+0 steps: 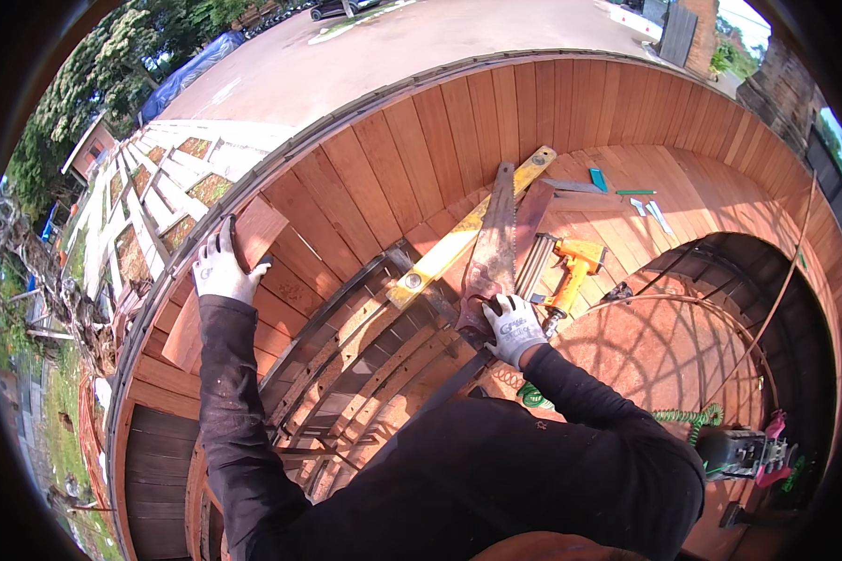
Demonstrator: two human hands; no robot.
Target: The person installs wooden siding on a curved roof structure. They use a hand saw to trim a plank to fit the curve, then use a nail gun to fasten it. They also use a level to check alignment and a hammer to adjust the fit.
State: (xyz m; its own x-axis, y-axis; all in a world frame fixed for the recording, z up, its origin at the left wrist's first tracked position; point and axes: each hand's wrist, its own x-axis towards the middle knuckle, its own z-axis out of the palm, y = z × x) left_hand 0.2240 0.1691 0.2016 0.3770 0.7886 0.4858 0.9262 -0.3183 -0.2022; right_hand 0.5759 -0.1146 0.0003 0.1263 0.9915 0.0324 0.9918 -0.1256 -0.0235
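Gripping the handsaw (pixel 496 245) by its handle, mostly hidden under the glove, the right hand (pixel 513 327) keeps the blade pointing away up the deck; left hand (pixel 221 269) clasps a wooden board (pixel 253 234) at the rim.

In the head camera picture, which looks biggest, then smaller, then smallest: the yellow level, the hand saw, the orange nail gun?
1. Yellow level, the longest.
2. Hand saw, nearly as long; the right hand rests on its handle end.
3. Orange nail gun, clearly smallest.

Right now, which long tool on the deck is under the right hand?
The hand saw: right hand sits at its handle end. The yellow level beside it lies untouched.
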